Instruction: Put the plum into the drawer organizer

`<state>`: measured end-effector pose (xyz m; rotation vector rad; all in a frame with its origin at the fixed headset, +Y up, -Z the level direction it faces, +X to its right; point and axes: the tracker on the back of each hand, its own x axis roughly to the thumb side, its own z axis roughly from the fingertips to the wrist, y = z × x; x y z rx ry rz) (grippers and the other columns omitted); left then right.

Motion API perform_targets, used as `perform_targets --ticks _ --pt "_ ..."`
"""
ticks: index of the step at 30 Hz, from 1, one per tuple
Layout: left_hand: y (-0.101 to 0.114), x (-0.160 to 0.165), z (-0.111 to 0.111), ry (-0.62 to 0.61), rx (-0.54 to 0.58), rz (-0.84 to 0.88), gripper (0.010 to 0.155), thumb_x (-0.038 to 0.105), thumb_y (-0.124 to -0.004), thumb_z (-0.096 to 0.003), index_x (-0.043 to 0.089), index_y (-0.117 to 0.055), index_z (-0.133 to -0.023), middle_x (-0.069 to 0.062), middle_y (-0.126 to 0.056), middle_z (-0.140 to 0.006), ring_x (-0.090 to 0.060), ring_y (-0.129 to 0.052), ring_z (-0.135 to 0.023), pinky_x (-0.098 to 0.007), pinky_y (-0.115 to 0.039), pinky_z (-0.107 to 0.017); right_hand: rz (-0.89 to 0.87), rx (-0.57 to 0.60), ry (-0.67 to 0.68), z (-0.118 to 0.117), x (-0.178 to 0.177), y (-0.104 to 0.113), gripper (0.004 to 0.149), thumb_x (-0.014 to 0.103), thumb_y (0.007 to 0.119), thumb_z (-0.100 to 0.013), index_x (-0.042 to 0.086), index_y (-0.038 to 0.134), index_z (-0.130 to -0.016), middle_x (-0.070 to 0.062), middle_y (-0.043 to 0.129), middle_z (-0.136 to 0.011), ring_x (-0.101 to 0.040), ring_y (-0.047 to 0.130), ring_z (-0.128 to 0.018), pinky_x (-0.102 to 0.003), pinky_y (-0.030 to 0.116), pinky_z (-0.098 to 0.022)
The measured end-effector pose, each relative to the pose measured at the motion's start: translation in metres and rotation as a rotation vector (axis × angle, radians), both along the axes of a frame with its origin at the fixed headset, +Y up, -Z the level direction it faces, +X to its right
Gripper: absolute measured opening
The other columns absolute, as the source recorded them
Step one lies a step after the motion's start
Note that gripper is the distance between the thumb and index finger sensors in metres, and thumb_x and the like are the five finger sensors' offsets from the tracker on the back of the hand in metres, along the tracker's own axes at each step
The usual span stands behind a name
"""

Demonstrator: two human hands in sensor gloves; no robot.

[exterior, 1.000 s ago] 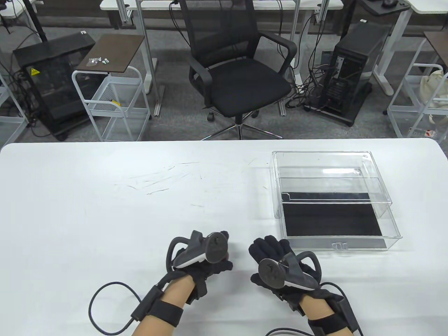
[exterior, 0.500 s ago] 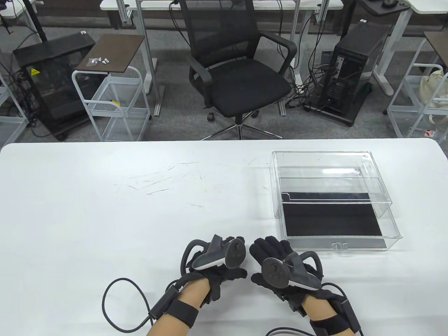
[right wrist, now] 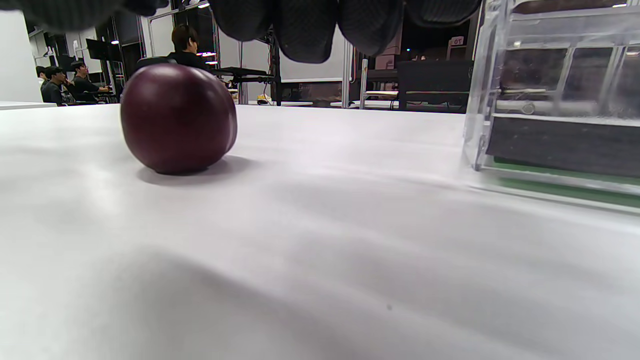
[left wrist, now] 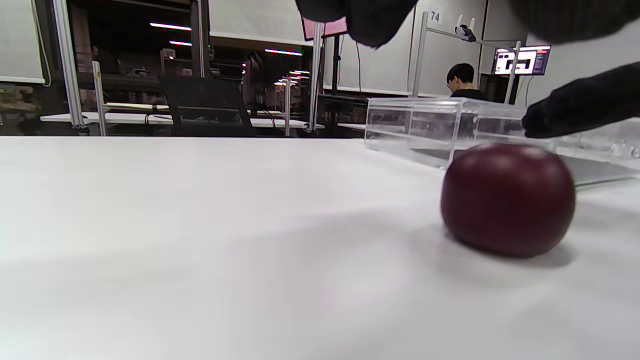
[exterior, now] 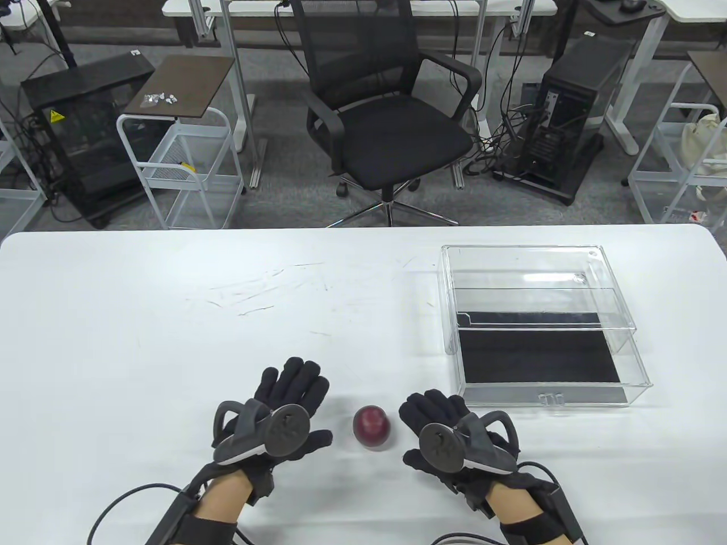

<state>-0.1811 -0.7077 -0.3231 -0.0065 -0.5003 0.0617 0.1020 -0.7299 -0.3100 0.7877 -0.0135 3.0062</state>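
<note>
Both grips are lying spread and holding nothing: left hand (exterior: 284, 409) and right hand (exterior: 440, 423) are flanking the plum (exterior: 372, 427), neither touching it. Dark red, glossy and round, it is sitting on the white counter (exterior: 170, 340), near the clear drawer organizer (exterior: 539, 323). Only the right wrist view is showing its crease.

Plum (exterior: 372, 427): dark red-purple, glossy. Drawer organizer (exterior: 539, 323): clear plastic, black liner. Table (exterior: 170, 340): white; gloves black on left hand (exterior: 275, 417) and right hand (exterior: 448, 431).

we are reading "74" on a white tag (left wrist: 435, 16) and "70" on another tag (right wrist: 457, 41), both in the background.
</note>
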Motion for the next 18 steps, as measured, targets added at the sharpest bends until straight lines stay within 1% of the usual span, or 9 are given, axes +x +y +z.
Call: perform_targets --ticks 4,7,8,11,12,13,14,16,18 --pt "-0.017 -0.017 -0.004 0.005 -0.038 -0.006 0.079 0.063 -0.072 -0.0393 0.028 -0.058 -0.109 0.005 -0.042 -0.126 -0.025 -0.037 -0.118 -0.052 -0.033 -0.086 -0.008 0.01 0.003 -0.002 -0.018 0.0 0.085 0.063 0.07 -0.033 0.031 0.037 -0.104 -0.004 0.05 -0.114 -0.034 0.054 -0.104 -0.053 0.052 -0.074" --pt "-0.02 -0.022 -0.007 0.013 -0.063 0.031 0.079 0.063 -0.071 -0.04 0.028 -0.058 -0.109 0.004 -0.042 -0.126 -0.026 -0.038 -0.118 -0.052 -0.034 -0.086 0.044 -0.017 0.028 -0.01 -0.05 0.003 0.089 0.06 0.074 -0.032 0.033 0.031 -0.104 -0.003 0.046 -0.115 -0.032 0.056 -0.105 -0.052 0.053 -0.075" --pt "-0.02 -0.023 -0.007 0.014 -0.06 0.042 0.079 0.063 -0.071 -0.0399 0.028 -0.058 -0.109 0.004 -0.042 -0.126 -0.026 -0.038 -0.118 -0.052 -0.035 -0.086 0.077 -0.038 0.023 -0.015 -0.058 0.002 0.09 0.06 0.075 -0.032 0.035 0.028 -0.104 -0.002 0.042 -0.116 -0.031 0.054 -0.106 -0.052 0.053 -0.075" --pt "-0.018 -0.025 -0.007 0.018 -0.055 0.062 0.079 0.063 -0.071 -0.0402 0.028 -0.058 -0.109 0.004 -0.043 -0.126 -0.026 -0.039 -0.118 -0.052 -0.036 -0.086 0.175 -0.208 -0.024 -0.035 -0.083 -0.006 0.093 0.056 0.078 -0.032 0.038 0.018 -0.101 -0.004 0.025 -0.116 -0.033 0.047 -0.107 -0.054 0.049 -0.076" --pt "-0.019 -0.025 -0.006 0.016 -0.053 0.065 0.079 0.063 -0.071 -0.0403 0.028 -0.058 -0.109 0.003 -0.043 -0.126 -0.027 -0.039 -0.118 -0.052 -0.036 -0.086 0.188 -0.248 -0.035 -0.041 -0.088 -0.009 0.091 0.055 0.078 -0.033 0.039 0.019 -0.101 -0.005 0.025 -0.116 -0.034 0.05 -0.106 -0.054 0.05 -0.075" --pt "-0.019 -0.026 -0.006 0.015 -0.052 0.067 0.078 0.063 -0.071 -0.0404 0.028 -0.058 -0.109 0.003 -0.043 -0.126 -0.027 -0.04 -0.117 -0.052 -0.037 -0.086 0.19 -0.271 -0.036 -0.044 -0.091 -0.011 0.088 0.053 0.078 -0.034 0.039 0.023 -0.101 -0.004 0.03 -0.116 -0.033 0.054 -0.105 -0.053 0.052 -0.074" --pt "-0.019 -0.026 -0.005 0.014 -0.053 0.069 0.078 0.063 -0.071 -0.0404 0.028 -0.058 -0.109 0.003 -0.044 -0.126 -0.027 -0.041 -0.117 -0.052 -0.037 -0.085 0.178 -0.278 -0.036 -0.046 -0.093 -0.012 0.083 0.051 0.078 -0.035 0.039 0.03 -0.101 -0.002 0.042 -0.114 -0.029 0.064 -0.101 -0.051 0.057 -0.073" --pt "-0.019 -0.026 -0.005 0.01 -0.054 0.071 0.078 0.064 -0.071 -0.0407 0.028 -0.058 -0.109 0.003 -0.044 -0.126 -0.027 -0.041 -0.117 -0.052 -0.038 -0.085 0.102 -0.215 -0.038 -0.045 -0.092 -0.011 0.08 0.05 0.08 -0.033 0.035 0.04 -0.101 -0.004 0.056 -0.111 -0.03 0.076 -0.093 -0.048 0.065 -0.068" --pt "-0.019 -0.026 -0.005 0.008 -0.053 0.076 0.078 0.064 -0.071 -0.0408 0.028 -0.059 -0.109 0.003 -0.044 -0.126 -0.027 -0.042 -0.117 -0.052 -0.038 -0.085 0.079 -0.177 -0.037 -0.044 -0.087 -0.005 0.081 0.052 0.079 -0.032 0.032 0.042 -0.101 -0.005 0.061 -0.109 -0.03 0.08 -0.09 -0.047 0.068 -0.067"
